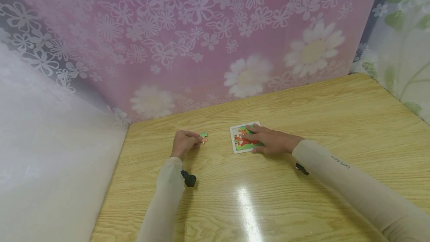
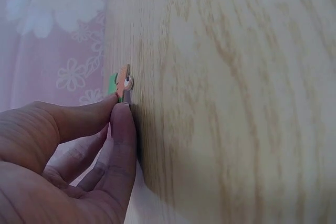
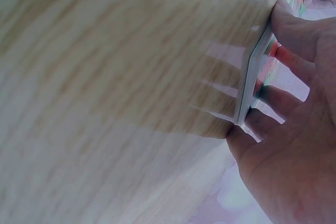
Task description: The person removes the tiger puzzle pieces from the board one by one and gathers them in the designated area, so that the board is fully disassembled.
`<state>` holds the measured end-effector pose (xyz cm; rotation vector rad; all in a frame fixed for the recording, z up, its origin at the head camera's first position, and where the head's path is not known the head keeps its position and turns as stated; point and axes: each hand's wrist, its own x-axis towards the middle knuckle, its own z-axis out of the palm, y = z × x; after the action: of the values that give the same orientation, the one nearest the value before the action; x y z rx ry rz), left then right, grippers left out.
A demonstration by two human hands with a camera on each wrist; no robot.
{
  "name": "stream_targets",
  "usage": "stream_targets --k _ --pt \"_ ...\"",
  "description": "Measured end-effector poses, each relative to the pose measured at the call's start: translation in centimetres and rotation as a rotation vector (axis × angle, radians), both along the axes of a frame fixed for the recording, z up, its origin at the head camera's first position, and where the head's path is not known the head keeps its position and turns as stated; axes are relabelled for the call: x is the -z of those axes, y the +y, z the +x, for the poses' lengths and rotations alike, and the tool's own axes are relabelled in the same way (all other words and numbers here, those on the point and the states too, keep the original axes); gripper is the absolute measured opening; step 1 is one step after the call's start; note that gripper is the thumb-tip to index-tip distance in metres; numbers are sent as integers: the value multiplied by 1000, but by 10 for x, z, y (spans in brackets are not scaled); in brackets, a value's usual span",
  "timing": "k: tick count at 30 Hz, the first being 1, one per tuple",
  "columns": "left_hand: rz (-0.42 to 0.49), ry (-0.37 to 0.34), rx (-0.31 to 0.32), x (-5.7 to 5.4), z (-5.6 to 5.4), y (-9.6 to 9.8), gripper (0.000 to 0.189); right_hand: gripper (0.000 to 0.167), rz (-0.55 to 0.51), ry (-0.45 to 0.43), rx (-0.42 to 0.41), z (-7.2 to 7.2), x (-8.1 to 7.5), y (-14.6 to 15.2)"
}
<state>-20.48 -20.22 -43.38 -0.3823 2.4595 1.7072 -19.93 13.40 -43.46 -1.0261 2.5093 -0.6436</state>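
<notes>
My left hand [image 1: 184, 143] pinches a small jigsaw piece [image 1: 204, 137] between thumb and fingertips. The piece is green and orange with a printed eye, and in the left wrist view it stands on edge close to the wood. To its right lies a square puzzle board [image 1: 232, 139] with a white border and an orange animal on green. Over the board's right side my right hand [image 1: 273, 140] rests with fingers spread across the picture, covering part of it. In the right wrist view, the thumb and little finger touch the board's edge [image 3: 247, 72].
The wood-grain table [image 1: 215, 204] runs up to a pink flowered curtain [image 1: 201, 47] at the back. Pale sheeting [image 1: 50, 141] borders the left side, and a leaf-patterned curtain [image 1: 406, 47] the right. Light glares off the tabletop in front of the board.
</notes>
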Motion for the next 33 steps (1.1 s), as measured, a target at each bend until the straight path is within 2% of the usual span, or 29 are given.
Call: stream_targets --k 13,18,26,29,33 --pt "-48 20 -13 3 0 -2 9 62 -8 -11 -5 2 -2 -3" --pt "-130 78 45 -6 4 9 14 62 -13 -12 -5 1 -2 -3" --pt "-331 154 175 -13 3 46 11 57 -48 45 -15 -3 4 0" --pt "-353 164 219 -15 3 60 12 55 -57 65 -12 -3 5 1" --pt "-354 144 258 -15 2 75 13 53 -68 98 -14 0 3 2"
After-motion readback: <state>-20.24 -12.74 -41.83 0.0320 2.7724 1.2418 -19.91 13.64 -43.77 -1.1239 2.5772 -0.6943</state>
